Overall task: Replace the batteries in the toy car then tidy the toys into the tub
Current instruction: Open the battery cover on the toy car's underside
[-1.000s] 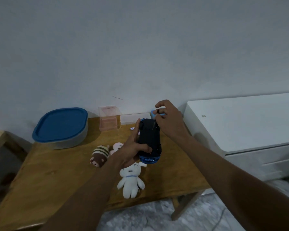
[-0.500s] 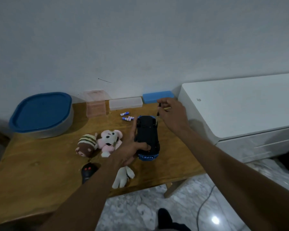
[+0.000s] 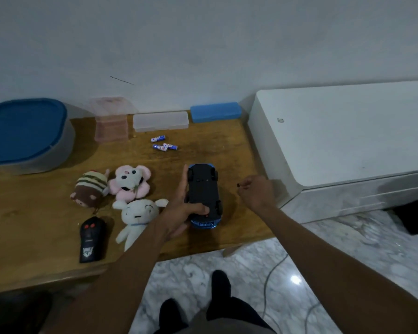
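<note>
While the wooden table [image 3: 34, 218] meets a grey wall, the left hand [image 3: 179, 213] grips the upturned toy car [image 3: 204, 191] and the right hand [image 3: 256, 191] pinches a small dark tool [image 3: 238, 185].

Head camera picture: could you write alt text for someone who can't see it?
A person's left hand holds an upside-down blue toy car on a wooden table, while the right hand pinches a small dark object beside it. Three plush toys, a remote, loose batteries and a blue-lidded tub lie nearby.

My only view is head-worn, looking forward and steeply down over the surface [image 3: 34, 227], close above, the wall behind.
</note>
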A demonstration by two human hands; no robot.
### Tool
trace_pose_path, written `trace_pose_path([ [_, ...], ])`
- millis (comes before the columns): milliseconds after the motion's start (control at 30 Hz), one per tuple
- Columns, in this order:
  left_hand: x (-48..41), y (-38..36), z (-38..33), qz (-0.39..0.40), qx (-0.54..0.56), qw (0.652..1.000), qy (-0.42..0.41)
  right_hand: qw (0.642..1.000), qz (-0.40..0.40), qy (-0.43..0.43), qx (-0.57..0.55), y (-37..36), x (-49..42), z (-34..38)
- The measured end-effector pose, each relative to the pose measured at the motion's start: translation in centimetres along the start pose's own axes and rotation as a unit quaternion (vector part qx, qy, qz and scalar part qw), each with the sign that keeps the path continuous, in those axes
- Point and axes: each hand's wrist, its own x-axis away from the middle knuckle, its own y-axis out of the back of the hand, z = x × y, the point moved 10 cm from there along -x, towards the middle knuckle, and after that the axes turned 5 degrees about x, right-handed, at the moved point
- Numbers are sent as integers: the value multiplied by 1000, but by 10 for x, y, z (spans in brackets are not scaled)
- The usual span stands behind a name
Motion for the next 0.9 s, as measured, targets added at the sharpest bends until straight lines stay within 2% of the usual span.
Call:
trace_pose_path([
  [167,-5,-5,14,-10,1,1000,18,999,22,-10,22,-13,-4,-27],
  [500,-3,-8,18,-15,-1,1000,22,998,22,33,39,-23,-2,-28],
  [900,0,-4,12,3,-1,1000,6,998,43,20,41,-21,-2,-26],
])
